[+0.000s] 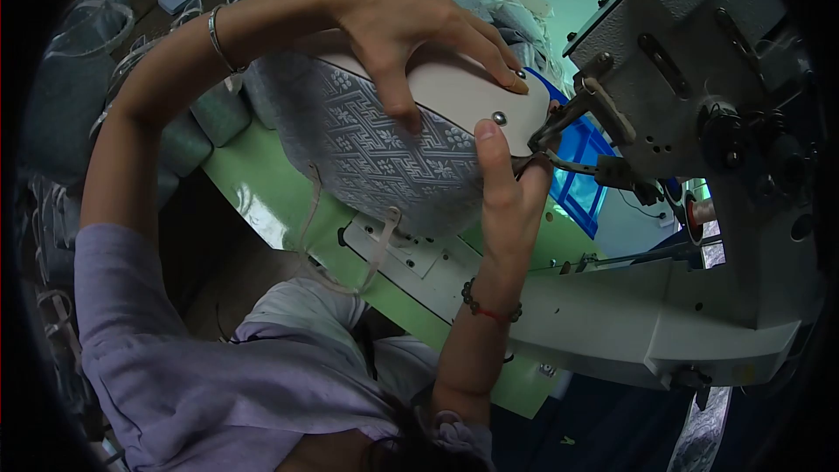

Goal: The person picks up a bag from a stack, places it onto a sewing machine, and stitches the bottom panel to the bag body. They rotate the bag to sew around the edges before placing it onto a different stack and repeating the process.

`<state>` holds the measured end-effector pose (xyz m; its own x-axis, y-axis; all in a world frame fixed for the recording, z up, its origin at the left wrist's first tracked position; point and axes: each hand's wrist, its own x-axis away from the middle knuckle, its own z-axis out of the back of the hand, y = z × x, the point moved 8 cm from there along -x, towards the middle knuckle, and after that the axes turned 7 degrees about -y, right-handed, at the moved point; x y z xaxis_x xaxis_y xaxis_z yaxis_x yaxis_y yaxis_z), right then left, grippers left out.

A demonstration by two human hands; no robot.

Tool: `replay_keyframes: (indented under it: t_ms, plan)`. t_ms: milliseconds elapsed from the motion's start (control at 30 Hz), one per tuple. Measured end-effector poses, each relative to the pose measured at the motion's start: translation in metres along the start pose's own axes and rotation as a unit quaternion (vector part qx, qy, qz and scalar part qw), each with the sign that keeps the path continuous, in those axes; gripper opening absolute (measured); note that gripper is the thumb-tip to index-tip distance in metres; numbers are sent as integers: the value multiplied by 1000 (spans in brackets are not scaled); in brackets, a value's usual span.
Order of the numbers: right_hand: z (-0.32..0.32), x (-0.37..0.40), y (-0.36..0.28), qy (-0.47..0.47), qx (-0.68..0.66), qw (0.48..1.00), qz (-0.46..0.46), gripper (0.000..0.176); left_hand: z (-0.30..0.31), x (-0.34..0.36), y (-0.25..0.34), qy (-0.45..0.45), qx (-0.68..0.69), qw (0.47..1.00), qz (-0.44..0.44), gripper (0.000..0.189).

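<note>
A grey bag (384,140) with a white woven-look pattern lies tilted across the middle, its cream panel (450,87) facing up and bearing metal studs. My left hand (428,35) reaches over from above and grips it, fingers spread on the panel and thumb on the patterned side. My right hand (511,170) holds the near right end, thumb pressed beside a stud; its other fingers are mostly hidden. The panel's right edge sits at the sewing machine's presser parts (546,135). A thin pale handle (380,253) hangs from the bag's lower side.
The sewing machine (690,297) fills the right side, with its arm and a thread spool (702,211). A blue plastic basket (581,183) stands behind the needle area. More grey bags (61,114) are piled at the left, and fabric pieces (489,0) are heaped behind the machine.
</note>
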<state>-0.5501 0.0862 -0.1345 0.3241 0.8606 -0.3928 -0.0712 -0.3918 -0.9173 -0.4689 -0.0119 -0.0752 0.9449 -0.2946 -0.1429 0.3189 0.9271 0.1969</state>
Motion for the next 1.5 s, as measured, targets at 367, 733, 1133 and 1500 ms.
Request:
replay_keyframes:
  t_ms: [367, 733, 1133, 1500]
  plan:
    - [2, -4, 6, -38, -27, 998, -46, 70, -16, 10, -4, -27, -5, 995, 96, 106]
    - [10, -13, 18, -123, -3, 992, -36, 74, -31, 34, 15, 0, -51, 974, 221, 109]
    - [-7, 33, -2, -78, -49, 996, 14, 83, -30, 46, 61, 61, -9, 951, 302, 97]
    - [-23, 50, 5, 40, -83, 994, 66, 70, -138, 147, 125, 451, 566, 671, 163, 144]
